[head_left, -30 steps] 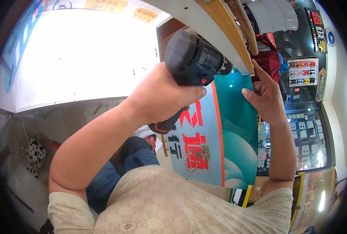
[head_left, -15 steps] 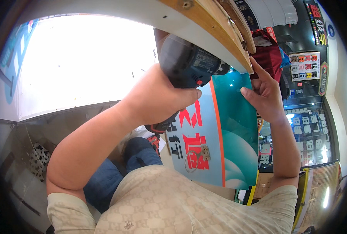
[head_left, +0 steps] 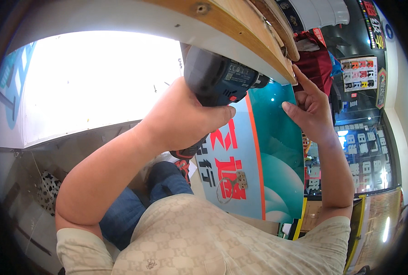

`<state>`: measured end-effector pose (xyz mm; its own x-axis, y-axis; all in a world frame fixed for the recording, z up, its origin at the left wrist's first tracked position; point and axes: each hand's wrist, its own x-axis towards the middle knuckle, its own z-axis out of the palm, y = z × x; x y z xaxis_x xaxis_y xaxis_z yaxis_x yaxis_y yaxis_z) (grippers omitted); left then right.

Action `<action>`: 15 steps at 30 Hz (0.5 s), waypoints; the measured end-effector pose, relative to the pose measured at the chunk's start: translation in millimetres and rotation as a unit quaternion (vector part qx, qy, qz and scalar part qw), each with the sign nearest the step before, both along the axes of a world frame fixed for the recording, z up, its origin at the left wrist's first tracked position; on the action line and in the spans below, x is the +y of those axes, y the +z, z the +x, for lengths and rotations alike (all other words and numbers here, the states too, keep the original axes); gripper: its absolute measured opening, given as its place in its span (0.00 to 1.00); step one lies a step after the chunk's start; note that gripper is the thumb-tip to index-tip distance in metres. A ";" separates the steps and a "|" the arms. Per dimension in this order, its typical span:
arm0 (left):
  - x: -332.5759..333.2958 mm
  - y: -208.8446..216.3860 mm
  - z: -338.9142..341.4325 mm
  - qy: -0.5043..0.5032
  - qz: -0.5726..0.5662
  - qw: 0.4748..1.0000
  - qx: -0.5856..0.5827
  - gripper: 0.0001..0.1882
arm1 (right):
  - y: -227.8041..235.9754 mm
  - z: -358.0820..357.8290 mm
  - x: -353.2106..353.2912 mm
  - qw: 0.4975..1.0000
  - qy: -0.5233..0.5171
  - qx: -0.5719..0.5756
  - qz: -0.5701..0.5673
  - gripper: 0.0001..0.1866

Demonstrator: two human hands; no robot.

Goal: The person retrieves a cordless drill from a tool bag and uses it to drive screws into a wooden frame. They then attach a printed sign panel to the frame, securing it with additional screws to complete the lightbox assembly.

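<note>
My left hand (head_left: pixel 185 114) is wrapped round the grip of a dark blue cordless drill (head_left: pixel 220 75). The drill's chuck points right, just below the wood-edged board (head_left: pixel 240 34) that slants across the top; whether its tip touches anything is hidden. At the board's lower right end, my right hand (head_left: pixel 313 110) has its index finger stretched to the corner and its thumb apart, with the other fingers curled. Behind both hands stands a printed sign panel (head_left: pixel 277 142) in teal and pale blue with an orange stripe. A small metal plate (head_left: pixel 241 180) and a ring show against it.
A bright white panel (head_left: pixel 98 82) fills the upper left. At right are dark red cloth (head_left: pixel 316 64), a sample board of coloured letters (head_left: pixel 359 74) and a display of pale raised characters (head_left: pixel 364 156). A yellow-edged ribbed panel (head_left: pixel 378 229) stands lower right.
The wood-edged board and the white panel sit slightly lower in view. Both hands and the drill keep nearly the same place.
</note>
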<state>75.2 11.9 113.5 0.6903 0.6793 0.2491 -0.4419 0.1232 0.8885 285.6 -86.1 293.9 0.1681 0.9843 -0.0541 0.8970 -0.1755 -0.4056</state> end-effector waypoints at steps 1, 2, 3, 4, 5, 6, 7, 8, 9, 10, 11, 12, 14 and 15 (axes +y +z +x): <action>-0.4 -0.1 0.2 -0.002 0.000 1.000 -0.005 0.16 | 1.5 0.5 0.3 1.000 -0.002 -0.018 -0.011 0.40; -0.9 -0.3 0.4 -0.008 -0.008 1.000 -0.009 0.16 | 2.4 0.6 0.3 0.999 -0.003 -0.037 -0.021 0.40; -1.3 -0.6 0.6 -0.013 -0.015 1.000 -0.013 0.16 | 2.6 0.5 0.2 0.999 0.000 -0.033 -0.018 0.40; -1.6 -1.0 0.7 -0.018 -0.022 0.999 -0.018 0.16 | 2.4 0.0 0.1 0.999 0.004 -0.029 -0.014 0.40; -2.2 -1.4 1.0 -0.014 -0.017 1.000 -0.020 0.16 | 1.9 -0.6 0.0 1.000 0.000 -0.017 -0.013 0.40; -2.6 -1.8 1.2 -0.010 -0.011 1.000 -0.022 0.15 | 1.5 -1.4 -0.2 1.000 0.001 -0.019 -0.008 0.40; -2.8 -2.1 1.3 -0.006 -0.006 1.000 -0.023 0.15 | 0.8 -2.2 -0.6 1.000 -0.005 -0.013 -0.006 0.40; -3.0 -2.3 1.3 -0.007 -0.007 1.000 -0.022 0.16 | 0.0 -2.8 -0.8 1.000 -0.001 0.008 -0.001 0.40; -3.1 -2.4 1.2 -0.008 -0.007 1.000 -0.020 0.16 | -1.3 -3.0 -0.6 1.000 -0.012 -0.003 0.005 0.40; -3.1 -2.3 1.3 -0.009 -0.006 1.000 -0.019 0.16 | -2.8 -2.7 -0.2 1.000 -0.012 0.001 0.014 0.40; -3.5 -2.1 1.5 -0.008 -0.008 1.000 -0.018 0.16 | -3.7 -2.2 -0.1 1.000 -0.010 0.011 0.017 0.40; -3.7 -1.8 1.9 -0.006 -0.008 1.000 -0.016 0.16 | -3.4 -1.3 0.3 1.000 -0.004 -0.009 0.019 0.40; -4.2 -1.7 2.0 -0.008 -0.012 1.000 -0.011 0.17 | -1.8 0.8 0.4 1.000 0.000 -0.030 0.008 0.39; -3.7 -1.9 1.6 -0.012 -0.014 1.000 -0.008 0.17 | -1.6 1.6 0.3 0.999 0.008 -0.035 0.006 0.39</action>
<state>76.8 8.2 111.6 0.7031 0.6689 0.2415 -0.4520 0.1581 0.8779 287.2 -85.8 292.3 0.1559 0.9873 -0.0302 0.9261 -0.1567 -0.3432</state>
